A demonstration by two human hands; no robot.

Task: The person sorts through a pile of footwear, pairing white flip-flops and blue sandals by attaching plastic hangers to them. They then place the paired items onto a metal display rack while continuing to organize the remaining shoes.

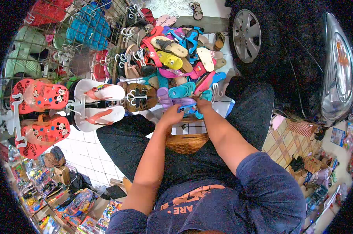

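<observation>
Between my legs, my left hand (pixel 172 114) is closed on the near-left end of a small blue sandal (pixel 189 109) with coloured markings. On the other side of it, my right hand (pixel 203 104) is closed with the fingers at the sandal's right edge; the fingertips are partly hidden. Just beyond lie a teal slipper (pixel 182 90) and a lilac sandal (pixel 163 97), close to my left hand. Farther out, a heap of mixed footwear includes a yellow slipper (pixel 169 60) and a cream sandal (pixel 169 46).
A woven wooden stool (pixel 187 143) sits under me. To the left, red sandals (pixel 43 95) and white flip-flops (pixel 99 91) hang by a wire rack (pixel 86 58). A black car (pixel 297 58) stands close on the right. Packaged goods (pixel 77 204) fill the lower left.
</observation>
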